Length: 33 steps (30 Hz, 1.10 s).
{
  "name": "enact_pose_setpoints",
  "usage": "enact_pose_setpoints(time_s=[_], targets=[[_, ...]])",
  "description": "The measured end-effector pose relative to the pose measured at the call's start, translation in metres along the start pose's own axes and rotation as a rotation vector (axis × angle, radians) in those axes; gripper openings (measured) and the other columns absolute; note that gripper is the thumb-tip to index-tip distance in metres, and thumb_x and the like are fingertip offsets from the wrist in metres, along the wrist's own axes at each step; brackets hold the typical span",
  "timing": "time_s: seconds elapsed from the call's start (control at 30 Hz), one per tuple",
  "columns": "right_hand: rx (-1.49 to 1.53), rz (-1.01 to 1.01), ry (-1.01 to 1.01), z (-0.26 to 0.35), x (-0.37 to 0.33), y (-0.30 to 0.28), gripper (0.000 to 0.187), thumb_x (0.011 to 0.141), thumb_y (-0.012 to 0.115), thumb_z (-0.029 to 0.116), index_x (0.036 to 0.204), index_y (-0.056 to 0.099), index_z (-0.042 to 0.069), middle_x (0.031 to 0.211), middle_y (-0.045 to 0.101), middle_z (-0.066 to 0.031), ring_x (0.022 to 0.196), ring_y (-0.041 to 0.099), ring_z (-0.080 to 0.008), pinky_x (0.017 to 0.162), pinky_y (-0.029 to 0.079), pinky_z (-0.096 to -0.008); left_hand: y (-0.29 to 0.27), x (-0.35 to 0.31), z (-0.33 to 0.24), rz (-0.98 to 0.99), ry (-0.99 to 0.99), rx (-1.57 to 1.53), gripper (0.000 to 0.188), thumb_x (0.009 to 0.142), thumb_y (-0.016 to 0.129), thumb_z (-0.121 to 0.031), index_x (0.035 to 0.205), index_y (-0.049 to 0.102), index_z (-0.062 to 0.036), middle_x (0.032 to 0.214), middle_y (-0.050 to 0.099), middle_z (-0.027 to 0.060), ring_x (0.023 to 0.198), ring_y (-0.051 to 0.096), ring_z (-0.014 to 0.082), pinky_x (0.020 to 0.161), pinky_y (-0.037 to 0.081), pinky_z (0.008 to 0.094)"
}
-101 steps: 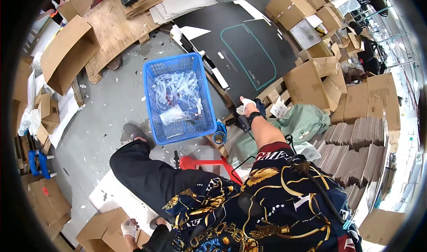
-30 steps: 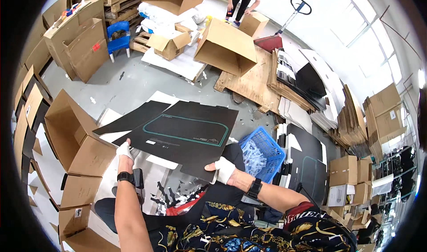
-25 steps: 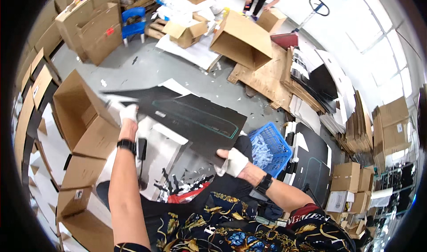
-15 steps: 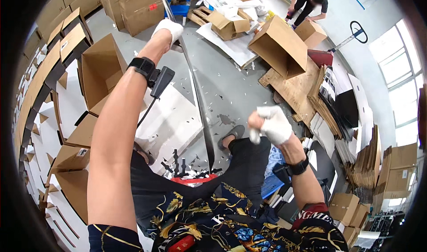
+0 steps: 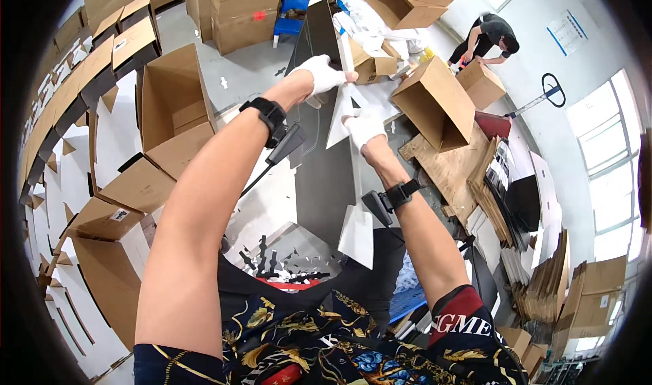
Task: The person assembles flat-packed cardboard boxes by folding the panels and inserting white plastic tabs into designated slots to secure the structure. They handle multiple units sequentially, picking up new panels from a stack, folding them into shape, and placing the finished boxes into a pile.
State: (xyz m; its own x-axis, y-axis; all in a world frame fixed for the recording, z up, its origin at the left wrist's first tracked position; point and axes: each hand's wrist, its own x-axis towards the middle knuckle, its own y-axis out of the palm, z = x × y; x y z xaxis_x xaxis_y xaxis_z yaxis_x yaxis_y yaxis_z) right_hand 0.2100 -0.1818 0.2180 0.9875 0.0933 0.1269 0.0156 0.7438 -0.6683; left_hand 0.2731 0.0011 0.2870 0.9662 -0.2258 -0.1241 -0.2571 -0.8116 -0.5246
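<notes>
A large die-cut cardboard sheet (image 5: 319, 188), black on one face and white on the other, stands upright in front of me. My left hand (image 5: 324, 76), in a white glove with bare fingertips, is closed on its upper part. Lower and to the right, my right hand (image 5: 365, 127), gloved the same way, pinches the sheet's white side by a cut flap. Another white flap (image 5: 357, 237) juts out near the bottom. Between my legs, black and white offcuts (image 5: 272, 259) lie around a red-rimmed container (image 5: 288, 285), partly hidden.
Open cardboard boxes (image 5: 173, 100) and rows of white-and-black box pieces (image 5: 75, 202) fill the left. At right are a wooden board (image 5: 441, 155), stacked flat cardboard (image 5: 543, 273) and a pallet jack handle (image 5: 553, 91). Beyond, a person (image 5: 494, 37) bends over a carton.
My right hand has moved up and left from beside my knee and taken hold of the sheet. The sheet has turned from nearly edge-on to show its black face.
</notes>
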Motion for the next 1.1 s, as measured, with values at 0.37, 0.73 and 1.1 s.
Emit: enact_pose_setpoints(time_s=[0.37,0.73,1.1], targets=[[0.332,0.015,-0.067,-0.005,-0.016,-0.005,0.018,0.089,0.061,0.011,0.087,0.071,-0.004,0.071,0.065,-0.0072,0.07,0.058,-0.0144,0.067,0.046,-0.0319,0.064,-0.004,0.079,-0.164,0.078,0.024,0.112,0.07,0.08,-0.043,0.156,0.025,0.0007,0.147,0.047,0.0276,0.134,0.051,0.0373,0.11,0.044,0.0372],[0.135,-0.137,-0.126,-0.008,-0.011,-0.021,0.018,0.086,0.06,0.005,0.072,0.064,-0.004,0.065,0.055,0.0033,0.06,0.047,-0.0068,0.054,0.039,-0.0285,0.048,-0.022,0.041,-0.376,-0.044,0.265,0.058,0.086,0.052,-0.014,0.143,0.048,-0.0056,0.111,0.07,0.0232,0.105,0.068,0.0398,0.091,0.054,0.0462],[0.024,-0.358,0.255,-0.044,0.027,-0.204,0.014,0.079,0.067,0.006,0.079,0.069,-0.008,0.071,0.069,-0.0142,0.062,0.067,-0.0252,0.056,0.052,-0.0394,-0.124,-0.096,0.029,-0.268,0.313,0.537,0.043,0.076,0.062,-0.003,0.118,0.064,0.0038,0.106,0.073,0.0214,0.099,0.07,0.0327,0.088,0.054,0.0366]])
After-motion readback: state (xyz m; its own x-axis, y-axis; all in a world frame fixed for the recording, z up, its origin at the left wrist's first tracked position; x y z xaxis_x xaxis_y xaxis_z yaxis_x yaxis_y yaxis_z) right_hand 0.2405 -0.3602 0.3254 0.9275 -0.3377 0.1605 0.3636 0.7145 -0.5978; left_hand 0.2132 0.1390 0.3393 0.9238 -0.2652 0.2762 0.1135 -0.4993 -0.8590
